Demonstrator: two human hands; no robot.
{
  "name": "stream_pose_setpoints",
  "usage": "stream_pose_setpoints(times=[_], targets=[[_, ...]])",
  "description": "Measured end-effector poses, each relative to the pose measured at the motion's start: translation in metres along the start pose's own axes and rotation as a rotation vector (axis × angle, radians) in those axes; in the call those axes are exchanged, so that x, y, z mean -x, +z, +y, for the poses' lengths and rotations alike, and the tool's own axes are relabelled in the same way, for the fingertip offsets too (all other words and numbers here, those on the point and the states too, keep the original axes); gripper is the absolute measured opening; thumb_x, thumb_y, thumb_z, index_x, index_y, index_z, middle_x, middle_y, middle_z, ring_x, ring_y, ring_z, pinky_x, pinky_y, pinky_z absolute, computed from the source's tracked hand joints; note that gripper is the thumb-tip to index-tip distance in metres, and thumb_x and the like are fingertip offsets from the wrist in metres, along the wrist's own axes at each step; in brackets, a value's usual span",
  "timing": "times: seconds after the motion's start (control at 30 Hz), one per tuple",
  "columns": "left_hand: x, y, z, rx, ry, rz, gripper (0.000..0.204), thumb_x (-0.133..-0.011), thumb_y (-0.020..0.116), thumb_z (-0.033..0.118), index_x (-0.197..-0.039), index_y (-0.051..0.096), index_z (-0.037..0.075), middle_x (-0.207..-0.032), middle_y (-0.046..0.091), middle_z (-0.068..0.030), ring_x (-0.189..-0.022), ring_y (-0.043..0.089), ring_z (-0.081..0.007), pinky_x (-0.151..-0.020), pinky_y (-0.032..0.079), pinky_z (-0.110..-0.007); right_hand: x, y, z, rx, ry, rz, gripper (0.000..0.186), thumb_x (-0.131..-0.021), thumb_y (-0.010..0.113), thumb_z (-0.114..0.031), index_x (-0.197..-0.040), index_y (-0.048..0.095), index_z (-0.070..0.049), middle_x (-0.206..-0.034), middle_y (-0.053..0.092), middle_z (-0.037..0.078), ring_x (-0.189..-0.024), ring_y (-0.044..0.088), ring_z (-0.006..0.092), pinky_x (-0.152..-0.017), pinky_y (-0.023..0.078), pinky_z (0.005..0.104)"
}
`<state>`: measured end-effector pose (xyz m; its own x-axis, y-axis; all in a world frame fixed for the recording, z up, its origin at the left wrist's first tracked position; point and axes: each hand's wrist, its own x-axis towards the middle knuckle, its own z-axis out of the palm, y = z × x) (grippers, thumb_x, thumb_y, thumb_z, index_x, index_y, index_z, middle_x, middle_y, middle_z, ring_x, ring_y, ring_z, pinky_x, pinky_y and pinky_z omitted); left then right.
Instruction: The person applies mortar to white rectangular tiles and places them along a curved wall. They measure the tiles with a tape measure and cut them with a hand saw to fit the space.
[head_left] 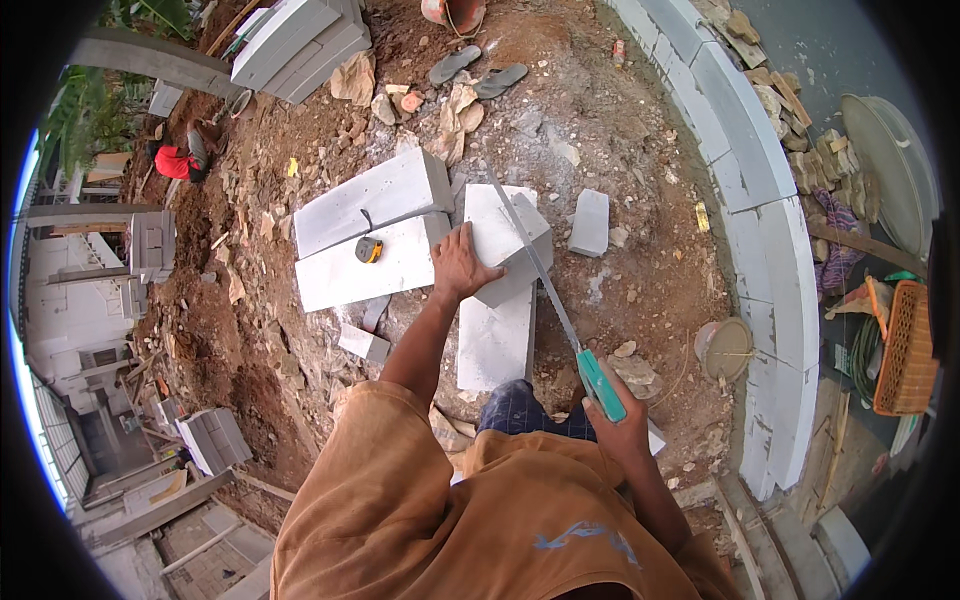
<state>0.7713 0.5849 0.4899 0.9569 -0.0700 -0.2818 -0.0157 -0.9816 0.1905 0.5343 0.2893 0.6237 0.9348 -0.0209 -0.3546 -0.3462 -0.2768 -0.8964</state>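
A hand saw point(541, 268) with a teal handle is in the grip of my right hand point(622, 408). Its long blade slants away from me across a white block point(492, 215); I cannot tell how deep it sits. My left hand point(461, 266) rests on that block's near left edge, fingers and thumb spread. This block lies crosswise on another white block point(494, 345) that points toward me. Just left lie two long white blocks point(370, 205), side by side. On the nearer one sits a black and yellow tape measure point(369, 250).
Small offcuts point(590, 223) lie right of the saw and near my left forearm. Rubble covers the dirt. A curved low block wall point(745, 180) bounds the right, with a bucket point(723, 350) beside it. Sandals point(478, 72) and stacked blocks point(300, 45) are farther off; a person in red point(178, 160) crouches far left.
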Motion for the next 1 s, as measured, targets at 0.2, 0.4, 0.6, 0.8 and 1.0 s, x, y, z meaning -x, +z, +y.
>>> stream_pose_setpoints(times=[0.2,0.4,0.6,0.8,1.0], targets=[[0.027,0.000,0.016,0.025,0.016,0.010,0.120,-0.060,0.086,0.060,-0.152,0.035,0.001,-0.148,0.047,-0.0181,-0.138,0.043,-0.0357,-0.115,0.028,-0.052,-0.012,-0.014,-0.013,-0.014,-0.040,-0.024,0.058,-0.091,0.072,-0.009,-0.146,0.054,-0.001,-0.121,0.070,0.025,-0.108,0.072,0.0271,-0.089,0.055,0.0374],[0.028,0.001,0.018,0.045,0.018,0.008,0.120,-0.060,0.085,0.060,-0.153,0.035,0.002,-0.149,0.046,-0.0174,-0.140,0.041,-0.0336,-0.116,0.026,-0.052,-0.039,-0.003,0.009,0.008,-0.005,-0.068,0.057,-0.092,0.071,-0.011,-0.146,0.053,0.000,-0.121,0.070,0.025,-0.111,0.070,0.0248,-0.092,0.054,0.0368],[0.025,0.004,0.010,0.050,0.019,0.021,0.120,-0.060,0.084,0.061,-0.153,0.035,0.002,-0.149,0.046,-0.0172,-0.139,0.042,-0.0329,-0.116,0.027,-0.052,-0.015,-0.016,0.013,0.027,0.004,-0.083,0.055,-0.092,0.071,-0.011,-0.143,0.055,0.001,-0.123,0.070,0.024,-0.112,0.071,0.0282,-0.093,0.054,0.0380],[0.030,0.005,0.016,0.001,0.016,0.037,0.117,-0.061,0.082,0.063,-0.151,0.036,0.004,-0.143,0.049,-0.0137,-0.136,0.045,-0.0293,-0.114,0.029,-0.050,0.023,-0.049,0.010,0.063,-0.002,-0.090,0.055,-0.091,0.071,-0.009,-0.142,0.056,0.003,-0.123,0.071,0.020,-0.113,0.069,0.0228,-0.096,0.052,0.0357],[0.036,0.010,0.018,0.039,0.030,0.082,0.119,-0.060,0.084,0.061,-0.152,0.036,0.003,-0.144,0.049,-0.0158,-0.137,0.044,-0.0325,-0.114,0.028,-0.051,-0.024,-0.030,0.000,0.014,-0.033,-0.081,0.054,-0.092,0.072,-0.012,-0.142,0.056,0.003,-0.124,0.070,0.023,-0.114,0.069,0.0238,-0.094,0.053,0.0366]])
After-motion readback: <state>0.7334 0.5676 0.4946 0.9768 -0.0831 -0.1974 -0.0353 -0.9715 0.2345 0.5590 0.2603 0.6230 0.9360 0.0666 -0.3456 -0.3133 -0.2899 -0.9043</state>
